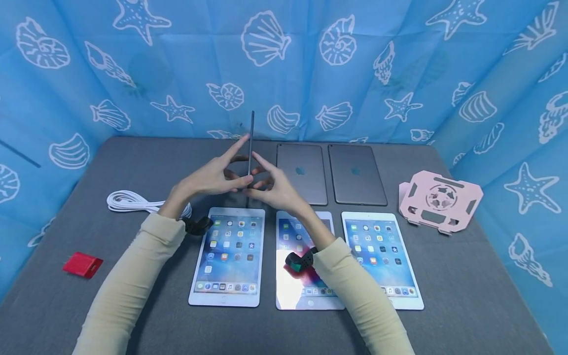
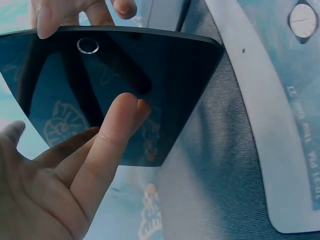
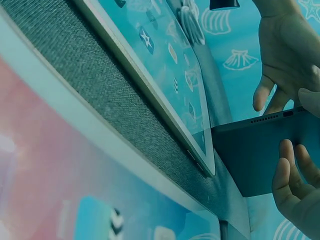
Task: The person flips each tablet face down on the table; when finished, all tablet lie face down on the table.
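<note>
Right grip [image 1: 278,190] clamps a dark tablet [image 1: 251,127], upright above the surface [image 1: 443,276] in our head view, long axis pointing away from us; at left wrist, the left hand [image 2: 55,185] spreads by its screen; at right wrist, fingers [image 3: 283,175] press its back.

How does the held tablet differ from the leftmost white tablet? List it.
The held tablet is raised between the left hand and right hand; the leftmost white tablet lies flat on the table. The held tablet's screen is dark; the leftmost white tablet's is lit. The held tablet's border is black; the leftmost white tablet's is white. Both have rounded corners.
</note>
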